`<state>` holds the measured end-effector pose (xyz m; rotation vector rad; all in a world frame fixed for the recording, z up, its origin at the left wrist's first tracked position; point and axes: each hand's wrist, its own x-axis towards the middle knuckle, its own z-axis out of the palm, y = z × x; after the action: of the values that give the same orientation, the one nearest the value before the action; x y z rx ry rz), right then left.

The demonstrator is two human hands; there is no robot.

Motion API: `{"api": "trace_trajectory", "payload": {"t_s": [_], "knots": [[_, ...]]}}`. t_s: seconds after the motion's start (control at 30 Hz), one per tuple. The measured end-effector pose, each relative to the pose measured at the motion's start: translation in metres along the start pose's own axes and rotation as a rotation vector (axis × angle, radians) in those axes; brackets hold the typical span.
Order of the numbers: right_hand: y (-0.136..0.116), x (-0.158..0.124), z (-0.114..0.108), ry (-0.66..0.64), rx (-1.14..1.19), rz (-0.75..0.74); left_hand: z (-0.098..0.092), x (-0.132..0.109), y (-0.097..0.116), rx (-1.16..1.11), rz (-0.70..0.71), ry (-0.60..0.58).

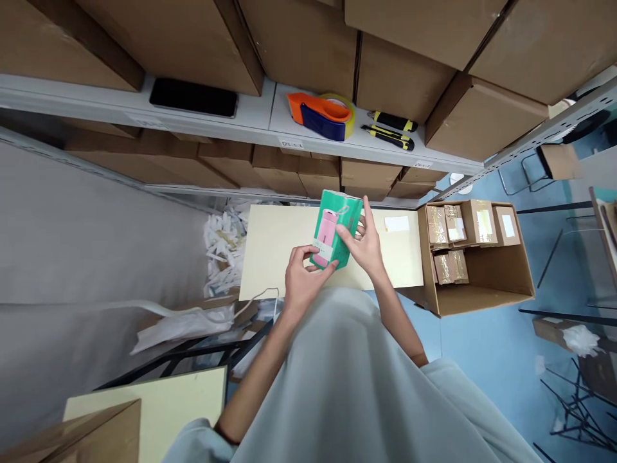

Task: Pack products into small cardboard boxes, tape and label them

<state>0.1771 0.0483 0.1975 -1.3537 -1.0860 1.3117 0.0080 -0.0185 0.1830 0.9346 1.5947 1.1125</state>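
Observation:
Both hands hold a small green box [341, 212] with a pink device pictured on its front, tilted slightly above a pale yellow tabletop [270, 251]. My left hand [304, 273] grips its lower left corner, thumb on the front near the bottom. On the right side, my right hand [365, 244] has its thumb across the front, the index finger stretched up along the edge and the other fingers behind. A white label [396, 224] lies on the tabletop to the right of my right hand.
An open carton [482, 299] holding several small brown boxes stands at the right. Above, a shelf carries a tape dispenser [321, 116], box cutters [391, 128], a black phone [193, 98] and large cartons [308, 45]. Paper scraps [224, 251] are heaped left of the tabletop.

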Motion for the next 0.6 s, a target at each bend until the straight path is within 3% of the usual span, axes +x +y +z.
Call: {"api": "trace_trajectory", "payload": {"t_s": [0.07,0.13,0.33,0.43,0.6], "knots": [[-0.008,-0.004,0.012,0.006,-0.005,0.024,-0.011,-0.001,0.003,0.014,0.075,0.000],[-0.014,-0.005,0.020,0.008,0.011,0.021,-0.029,0.001,0.004,-0.111,0.047,-0.063],[-0.019,-0.007,0.040,-0.080,0.003,-0.049,-0.080,0.015,-0.007,-0.404,-0.307,-0.430],[-0.020,-0.012,0.053,-0.089,-0.042,-0.068,-0.085,0.017,-0.013,-0.415,-0.274,-0.384],[-0.018,-0.018,0.068,0.033,-0.157,-0.084,-0.081,0.009,-0.010,-0.127,-0.015,-0.144]]}}
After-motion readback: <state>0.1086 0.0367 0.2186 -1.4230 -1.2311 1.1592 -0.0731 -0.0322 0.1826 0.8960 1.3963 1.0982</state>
